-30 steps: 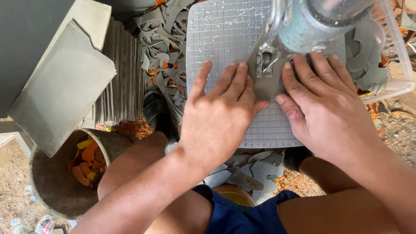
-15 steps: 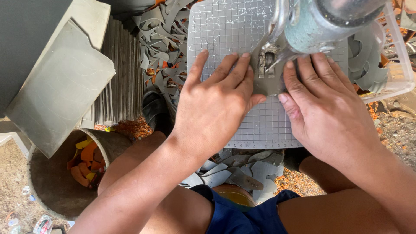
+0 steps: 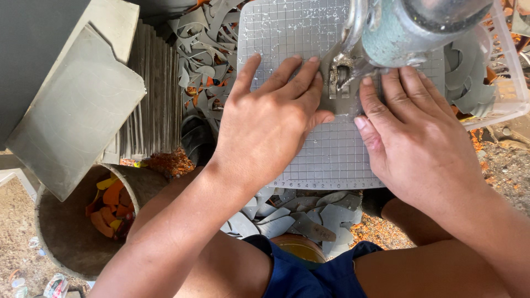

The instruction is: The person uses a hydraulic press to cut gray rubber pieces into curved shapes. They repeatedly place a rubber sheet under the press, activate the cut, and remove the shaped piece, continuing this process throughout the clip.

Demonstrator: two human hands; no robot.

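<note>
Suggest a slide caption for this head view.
Both hands, left hand and right hand, press a grey piece on a gridded mat.

A pale grey cutting mat [image 3: 331, 149] is showing a white grid pattern; grey cutouts [image 3: 204, 49] are lying beside orange scraps [image 3: 107, 207], and navy shorts [image 3: 292, 270] are showing below.

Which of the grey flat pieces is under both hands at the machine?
The small grey piece on the gridded cutting mat, pressed by left hand and right hand; other pieces lie stacked or scattered.

Grey gridded cutting mat [image 3: 331, 149] as work surface, flat grey sheet piece [image 3: 345, 102] lying on it
</note>
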